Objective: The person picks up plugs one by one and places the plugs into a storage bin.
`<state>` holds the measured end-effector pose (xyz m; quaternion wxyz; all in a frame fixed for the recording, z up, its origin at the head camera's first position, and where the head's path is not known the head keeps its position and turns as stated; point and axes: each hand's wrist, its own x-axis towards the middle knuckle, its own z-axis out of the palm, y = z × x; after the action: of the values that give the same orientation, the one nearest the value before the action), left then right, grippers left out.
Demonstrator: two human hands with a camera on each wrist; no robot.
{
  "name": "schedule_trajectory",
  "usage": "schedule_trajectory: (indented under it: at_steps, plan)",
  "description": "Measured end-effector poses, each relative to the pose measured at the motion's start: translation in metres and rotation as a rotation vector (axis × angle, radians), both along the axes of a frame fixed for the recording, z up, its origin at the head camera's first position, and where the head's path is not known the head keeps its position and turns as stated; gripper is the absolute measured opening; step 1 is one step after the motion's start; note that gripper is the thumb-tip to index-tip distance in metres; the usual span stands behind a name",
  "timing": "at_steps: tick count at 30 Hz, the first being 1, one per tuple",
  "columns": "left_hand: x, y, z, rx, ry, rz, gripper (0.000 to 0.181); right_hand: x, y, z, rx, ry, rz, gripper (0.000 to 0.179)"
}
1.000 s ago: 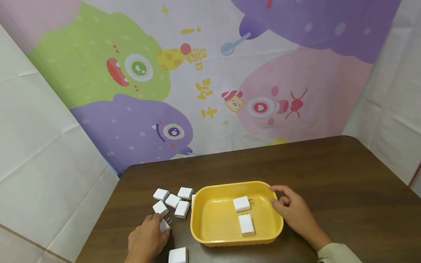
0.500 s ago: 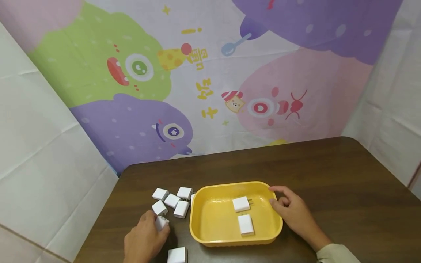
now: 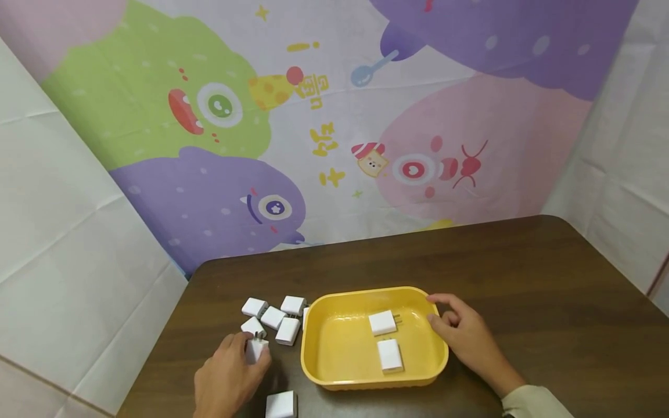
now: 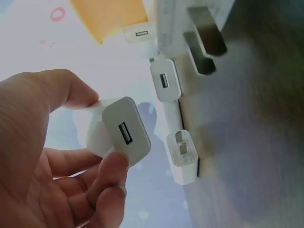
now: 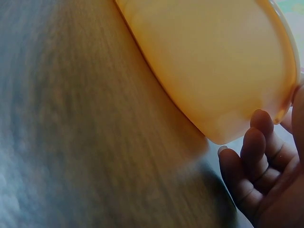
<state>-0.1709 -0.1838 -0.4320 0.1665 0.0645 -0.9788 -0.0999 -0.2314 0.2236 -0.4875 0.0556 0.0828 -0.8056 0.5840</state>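
Note:
My left hand [image 3: 230, 371] pinches a white USB charger [image 3: 256, 350] between thumb and fingers, left of a yellow plastic basin [image 3: 334, 384]. In the left wrist view the USB port of this held charger [image 4: 127, 132] faces the camera; the head view shows its prongs pointing away from me. My right hand [image 3: 473, 337] holds the basin's right end, with thumb and index finger at the rim. In the right wrist view, curled fingers [image 5: 256, 142] lie against the basin's outer wall [image 5: 204, 71]. Two chargers, one being this white charger [image 3: 390, 355], lie inside the basin.
Several more white chargers [image 3: 273, 317] lie grouped beyond my left hand, one partly hidden behind the basin's left rim. A single charger [image 3: 281, 404] lies near me at the front. The dark wooden table [image 3: 502, 261] meets a cartoon-printed backdrop [image 3: 334, 220].
The held charger has turned in my left fingers, its prongs swinging from pointing right to pointing away from me. My left hand has shifted slightly left. The right hand and basin stay put.

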Motion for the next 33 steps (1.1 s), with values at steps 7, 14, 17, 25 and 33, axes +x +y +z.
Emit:
schedule_trajectory:
  at_steps: [7, 14, 17, 25, 33]
  plan:
    - [0.002, 0.007, 0.0, 0.017, 0.109, -0.033, 0.039, 0.0, 0.0, 0.0, 0.01, -0.005, -0.006, 0.03]
    - [0.003, 0.012, -0.003, 0.036, 0.231, -0.073, 0.038, -0.001, 0.001, -0.003, -0.001, 0.004, 0.0, 0.03]
    - [0.003, 0.014, -0.003, 0.041, 0.272, -0.09, 0.037, 0.0, 0.001, -0.001, -0.002, -0.001, -0.001, 0.03]
    - [0.002, 0.025, 0.002, 0.065, 0.408, -0.167, 0.037, 0.002, 0.001, 0.0, -0.027, 0.004, 0.008, 0.033]
    - [0.003, 0.034, 0.007, 0.068, 0.436, -0.206, 0.039, 0.0, 0.0, -0.003, -0.018, -0.005, 0.002, 0.03]
